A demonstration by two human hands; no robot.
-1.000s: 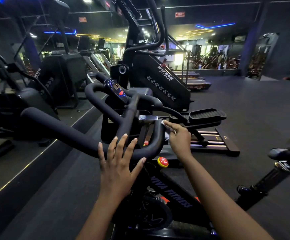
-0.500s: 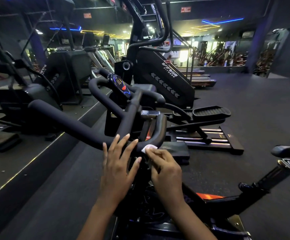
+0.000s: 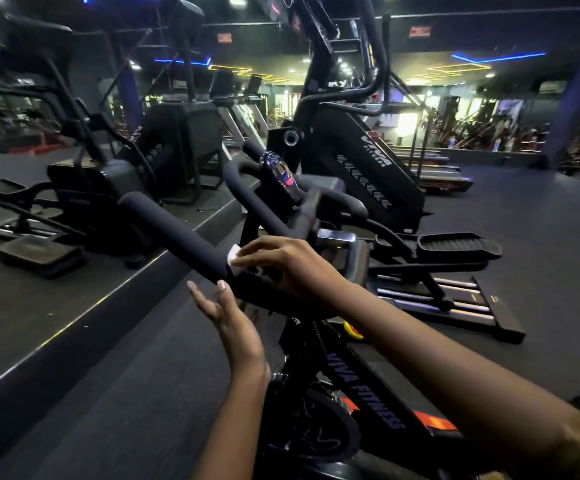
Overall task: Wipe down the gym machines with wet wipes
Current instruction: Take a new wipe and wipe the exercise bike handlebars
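Your right hand (image 3: 283,263) is pinching a small white wet wipe (image 3: 234,259) against the black foam-padded handlebar (image 3: 177,233) of the black spin bike (image 3: 361,386). Your left hand (image 3: 236,327) is hovering open and empty just below that grip, and dark rubber gym flooring (image 3: 530,258) is stretching beyond it under blue ceiling lights (image 3: 496,58).

Dim gym, ceiling lights, edge distortion

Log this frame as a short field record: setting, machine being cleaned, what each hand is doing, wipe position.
setting: dim gym, black cardio machines in rows
machine: spin bike marked VIVA FITNESS
right hand: presses a white wet wipe onto the left handlebar grip
left hand: open, palm up, just below the bar, holding nothing
wipe position: near the inner end of the foam grip, mostly hidden under the fingers
console: small display at handlebar centre, untouched
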